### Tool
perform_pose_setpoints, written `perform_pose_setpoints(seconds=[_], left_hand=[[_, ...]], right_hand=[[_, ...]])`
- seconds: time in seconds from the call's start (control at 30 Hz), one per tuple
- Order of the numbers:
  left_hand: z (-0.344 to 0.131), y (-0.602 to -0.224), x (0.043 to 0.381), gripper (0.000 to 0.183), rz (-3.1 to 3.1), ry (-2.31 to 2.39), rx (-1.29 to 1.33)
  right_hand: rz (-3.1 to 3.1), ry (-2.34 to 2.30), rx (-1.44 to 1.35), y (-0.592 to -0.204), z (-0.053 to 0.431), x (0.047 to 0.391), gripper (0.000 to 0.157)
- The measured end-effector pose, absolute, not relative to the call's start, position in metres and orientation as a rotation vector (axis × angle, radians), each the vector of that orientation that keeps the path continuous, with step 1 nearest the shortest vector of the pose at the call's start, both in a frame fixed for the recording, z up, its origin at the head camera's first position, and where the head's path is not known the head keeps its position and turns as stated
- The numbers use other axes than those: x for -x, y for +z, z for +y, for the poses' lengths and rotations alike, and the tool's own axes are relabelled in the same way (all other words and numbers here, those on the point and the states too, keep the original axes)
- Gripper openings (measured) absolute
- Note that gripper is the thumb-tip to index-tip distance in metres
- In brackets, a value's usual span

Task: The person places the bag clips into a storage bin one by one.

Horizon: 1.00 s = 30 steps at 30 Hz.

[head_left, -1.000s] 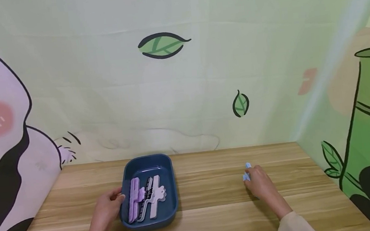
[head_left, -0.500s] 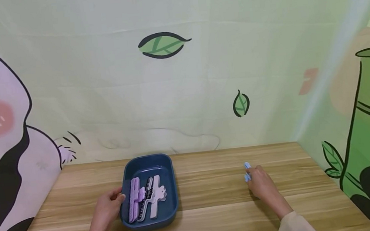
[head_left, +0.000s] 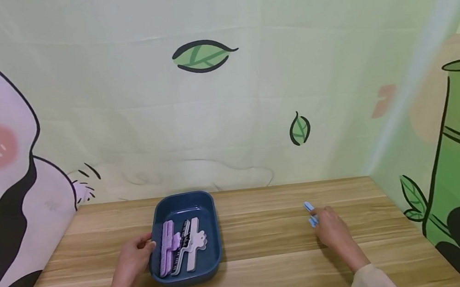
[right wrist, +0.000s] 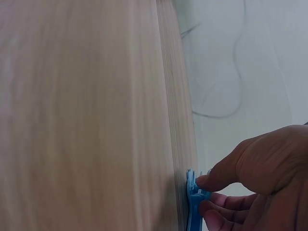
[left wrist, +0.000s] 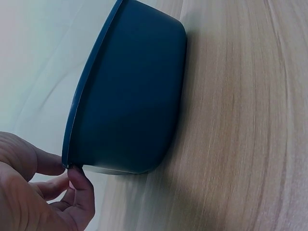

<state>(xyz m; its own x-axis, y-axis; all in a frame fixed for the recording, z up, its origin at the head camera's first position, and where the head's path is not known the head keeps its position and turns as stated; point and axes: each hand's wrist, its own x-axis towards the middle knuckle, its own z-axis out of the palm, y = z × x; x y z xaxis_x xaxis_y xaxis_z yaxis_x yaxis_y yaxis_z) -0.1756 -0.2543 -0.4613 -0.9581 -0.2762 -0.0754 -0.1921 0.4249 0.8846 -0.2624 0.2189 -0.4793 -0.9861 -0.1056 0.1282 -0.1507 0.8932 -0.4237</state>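
My left hand (head_left: 132,259) pinches the left rim of a dark blue rectangular tray (head_left: 217,237) between thumb and fingers; the left wrist view shows the grip on the rim of the tray (left wrist: 130,91). Inside lie a purple bag clip (head_left: 167,249) and a white bag clip (head_left: 193,246) with a flower-shaped handle, with another clip with a dark toothed edge (head_left: 177,255) between them. Over to the right, my right hand (head_left: 333,227) pinches a light blue clip (head_left: 308,206) at the table surface. Fingers partly hide this clip; in the right wrist view the blue clip (right wrist: 194,204) is low, near thumb and fingertips.
The wood-grain table (head_left: 260,237) stretches between the tray and my right hand. Behind it hangs a pale green backdrop (head_left: 126,102) printed with leaves, a panda and bamboo, meeting the table's back edge.
My right hand has shifted slightly to the right, and the light blue clip has turned to a more slanted angle. The left hand and tray have stayed in place.
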Motion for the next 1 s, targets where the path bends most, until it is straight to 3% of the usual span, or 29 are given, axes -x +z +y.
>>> perform_pose_setpoints(seconds=[0.33, 0.53, 1.0], left_hand=[[-0.254, -0.46, 0.176, 0.041, -2.616, -1.575, -0.461], [-0.254, -0.46, 0.175, 0.041, -2.616, -1.564, -0.462], [-0.254, -0.46, 0.176, 0.042, -2.616, -1.581, -0.48]], right_hand=[[-2.961, 0.649, -0.145, -0.479, 0.234, 0.263, 0.039], [-2.908, 0.634, -0.16, -0.48, 0.241, 0.264, 0.02], [-2.829, 0.658, 0.134, -0.484, 0.25, 0.26, 0.023]])
